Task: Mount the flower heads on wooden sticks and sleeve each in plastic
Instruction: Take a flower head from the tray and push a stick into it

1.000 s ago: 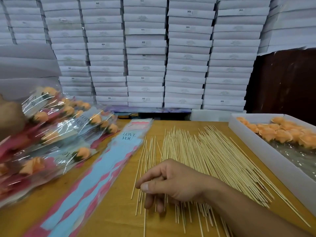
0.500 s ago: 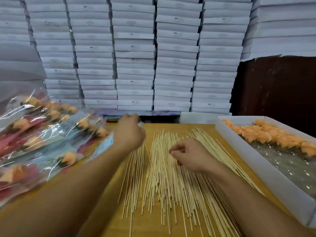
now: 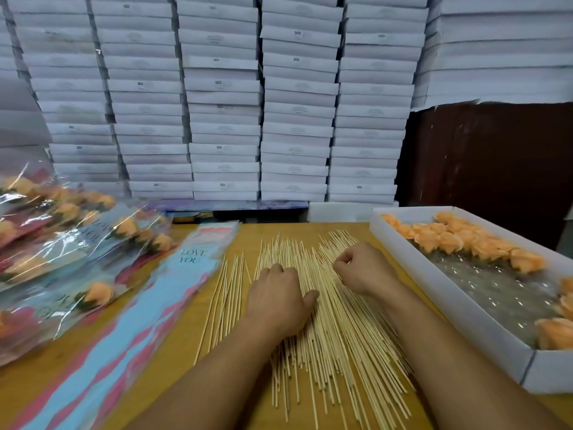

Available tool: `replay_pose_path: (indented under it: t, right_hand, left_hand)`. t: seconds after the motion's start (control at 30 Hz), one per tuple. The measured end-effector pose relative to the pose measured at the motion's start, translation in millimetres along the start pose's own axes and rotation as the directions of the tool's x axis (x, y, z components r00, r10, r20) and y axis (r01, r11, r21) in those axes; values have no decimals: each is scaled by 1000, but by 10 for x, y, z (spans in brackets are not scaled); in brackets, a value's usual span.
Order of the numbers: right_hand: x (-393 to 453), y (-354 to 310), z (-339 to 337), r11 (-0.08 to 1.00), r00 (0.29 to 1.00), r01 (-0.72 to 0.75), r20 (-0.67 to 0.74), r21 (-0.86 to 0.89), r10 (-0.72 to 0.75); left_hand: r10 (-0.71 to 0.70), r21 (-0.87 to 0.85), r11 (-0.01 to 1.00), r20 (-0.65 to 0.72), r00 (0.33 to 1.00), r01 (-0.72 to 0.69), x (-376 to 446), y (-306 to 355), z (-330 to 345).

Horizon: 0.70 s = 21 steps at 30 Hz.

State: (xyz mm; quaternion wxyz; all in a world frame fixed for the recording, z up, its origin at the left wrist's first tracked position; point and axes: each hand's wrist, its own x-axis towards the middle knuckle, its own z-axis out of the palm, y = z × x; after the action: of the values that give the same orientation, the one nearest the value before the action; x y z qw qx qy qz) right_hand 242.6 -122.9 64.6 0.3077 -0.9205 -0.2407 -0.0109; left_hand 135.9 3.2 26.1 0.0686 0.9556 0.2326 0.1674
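Note:
A wide pile of thin wooden sticks (image 3: pixel 325 336) lies fanned across the middle of the table. My left hand (image 3: pixel 279 299) rests palm down on the pile's left part, thumb stretched to the right. My right hand (image 3: pixel 362 268) hovers over the far right of the pile, fingers curled, thumb and forefinger pinching a stick. Orange flower heads (image 3: pixel 449 240) lie in a long white box (image 3: pixel 434 293) at the right. A stack of blue and pink "LOVE YOU" plastic sleeves (image 3: pixel 173 293) lies left of the sticks.
Finished sleeved flowers (image 3: pixel 62 243) are heaped at the left edge. A smaller bunch of sticks (image 3: pixel 226 293) lies between sleeves and main pile. Stacked white cartons (image 3: pixel 297 119) wall off the back of the wooden table (image 3: pixel 254 228); a dark panel (image 3: pixel 483 156) stands back right.
My left hand came in from the left, reached toward the sleeves, then drew back and settled on the sticks. My right hand shifted from the near sticks to the far right of the pile.

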Motion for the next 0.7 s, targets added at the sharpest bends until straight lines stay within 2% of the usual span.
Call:
replay_pose_path:
  t: [0.2,0.4,0.53,0.7]
  right_hand:
    - [63,87,9,996,999,-44,19,77,43]
    - [23,-5,12,998,1000,-1,-24,70,3]
    - [36,-55,-36,998,983,51,-173,-46,-58]
    - [198,149,-497,960,970,-24,-238,-280,-45]
  left_hand:
    - [7,-7,1000,41,999,-7,-39,18,-32]
    - [-7,-62,998,22,1000,8,-19,11,-53]
    - [-11,-121,993,-30,999,8,-10,-28,-73]
    - [-8,-149,989,-46,999,1,-12,-52,-72]
